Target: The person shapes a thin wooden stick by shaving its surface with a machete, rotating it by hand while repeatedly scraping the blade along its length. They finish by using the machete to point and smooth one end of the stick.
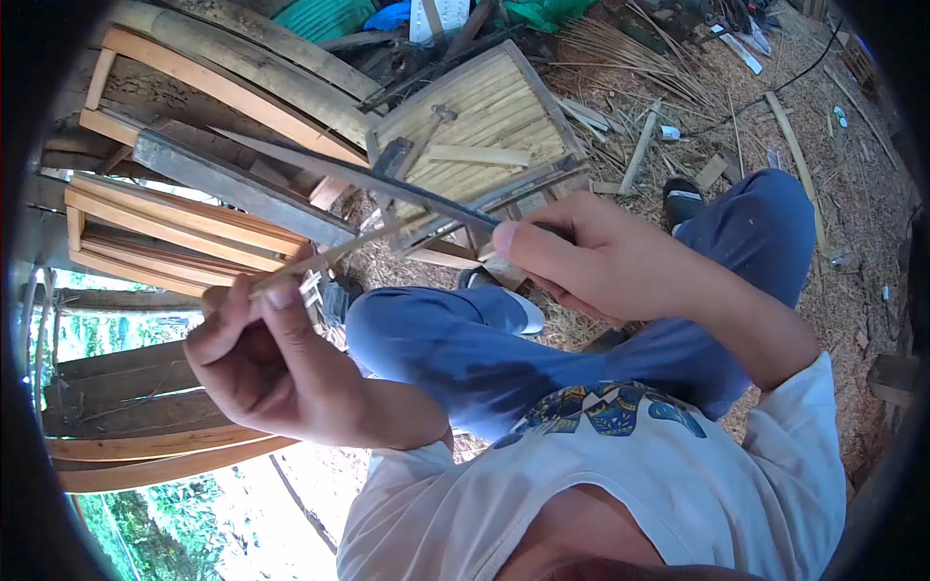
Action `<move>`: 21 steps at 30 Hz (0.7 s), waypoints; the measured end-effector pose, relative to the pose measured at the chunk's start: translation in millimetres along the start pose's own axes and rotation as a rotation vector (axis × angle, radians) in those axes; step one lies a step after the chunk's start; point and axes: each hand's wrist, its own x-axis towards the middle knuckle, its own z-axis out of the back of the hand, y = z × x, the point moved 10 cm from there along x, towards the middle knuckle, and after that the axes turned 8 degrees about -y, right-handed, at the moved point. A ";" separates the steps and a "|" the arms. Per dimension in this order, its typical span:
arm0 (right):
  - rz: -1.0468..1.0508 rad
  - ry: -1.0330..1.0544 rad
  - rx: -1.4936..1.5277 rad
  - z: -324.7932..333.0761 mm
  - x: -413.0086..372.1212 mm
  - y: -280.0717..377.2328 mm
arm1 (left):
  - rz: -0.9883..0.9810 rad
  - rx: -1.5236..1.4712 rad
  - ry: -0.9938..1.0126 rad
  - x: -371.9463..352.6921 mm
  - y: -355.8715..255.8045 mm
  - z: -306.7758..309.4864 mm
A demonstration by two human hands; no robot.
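My right hand [605, 257] is closed around the grip of a long knife [387, 184], thumb lying along the base of the blade. The dark blade points away to the upper left and narrows to a tip. Between thumb and fingers, my left hand [276, 358] pinches a thin bamboo strip [334, 254]. That strip slants up to the right and overlaps the blade's lower edge in this view, its far end lost near the right hand. Below both hands are my bent legs in blue trousers [436, 339].
A slatted bamboo-topped stool [504, 107] stands ahead, bearing a hammer [426, 136] and a loose flat strip [480, 155]. Curved wooden frames [174, 232] and a grey beam [242, 189] fill the left. Thin sticks [620, 48] and shavings litter the ground at right.
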 end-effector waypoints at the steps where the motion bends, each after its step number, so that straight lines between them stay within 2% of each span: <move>1: 0.047 -0.022 -0.018 5.0 1.2 1.1 | 0.002 -0.019 0.013 1.2 2.1 0.2; 3: 0.135 -0.056 -0.052 10.4 1.0 0.8 | -0.017 -0.022 -0.007 1.0 0.9 -2.6; 6: 0.026 -0.026 0.031 15.9 -8.0 -3.7 | -0.032 -0.059 0.024 2.9 -8.0 -12.1; 15: 0.060 -0.056 0.001 26.5 -24.7 -0.7 | -0.071 0.008 0.007 -4.8 -32.0 -37.4; 18: 0.193 -0.115 -0.129 30.2 -26.4 8.8 | -0.099 -0.006 0.048 -4.5 -31.2 -39.8; 21: 0.105 -0.088 -0.083 28.8 -25.7 -1.5 | -0.151 -0.073 0.056 -7.8 -27.8 -38.4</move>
